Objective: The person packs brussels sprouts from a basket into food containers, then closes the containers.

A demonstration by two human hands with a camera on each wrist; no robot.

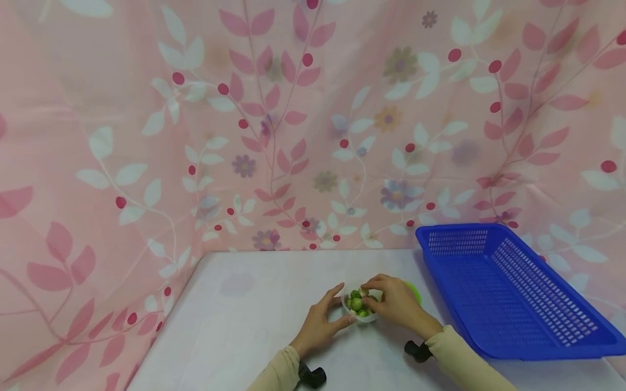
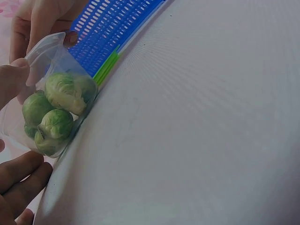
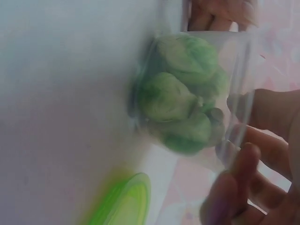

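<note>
A small clear plastic container [image 1: 368, 319] stands on the white table with several green Brussels sprouts [image 1: 355, 304] in it. My left hand [image 1: 318, 321] holds the container from its left side, thumb near the front and fingers toward the back. In the left wrist view the thumb [image 2: 16, 77] meets the rim. My right hand [image 1: 398, 303] reaches over the rim from the right, its thumb and fingers curled down at the sprouts and pinching one. Through the clear wall in the right wrist view, the sprouts [image 3: 171, 98] fill the lower part; this view is blurred.
A bright green lid [image 1: 414, 292] lies just right of the container, partly behind my right hand. Farther right is a large blue plastic basket [image 1: 452, 296] with slotted walls. A pink floral curtain [image 1: 313, 136] hangs behind the white table [image 1: 235, 315].
</note>
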